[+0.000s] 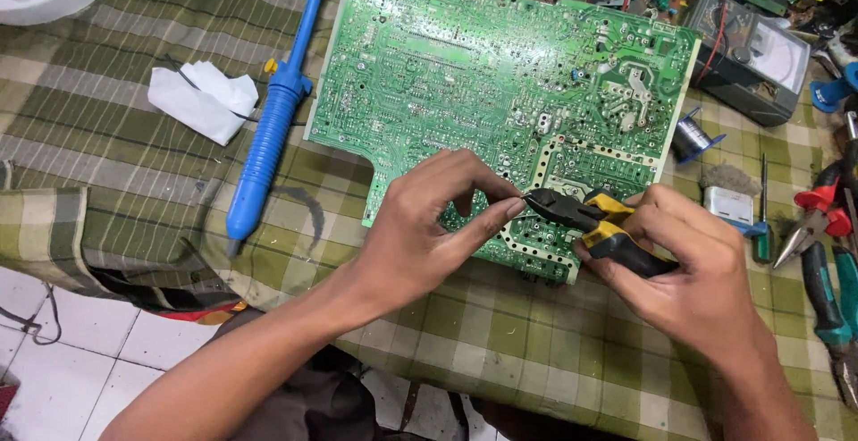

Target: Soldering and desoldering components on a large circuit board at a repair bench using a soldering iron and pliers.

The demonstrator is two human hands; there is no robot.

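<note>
While the large green circuit board (pixel 500 92) lies solder side up on the checked cloth (pixel 500 334), both hands meet at its six o'clock edge. The right hand (pixel 697 271) is wrapped tight around the yellow-and-black cutters (pixel 594 222), nose pointing to nine o'clock. The left hand (pixel 429 235) pinches thumb and forefinger together at the cutter tip, apparently steadying something too small to make out. A blue desoldering pump (pixel 268 119) lies at the board's nine o'clock, red-handled pliers (pixel 818 218) at three o'clock.
</note>
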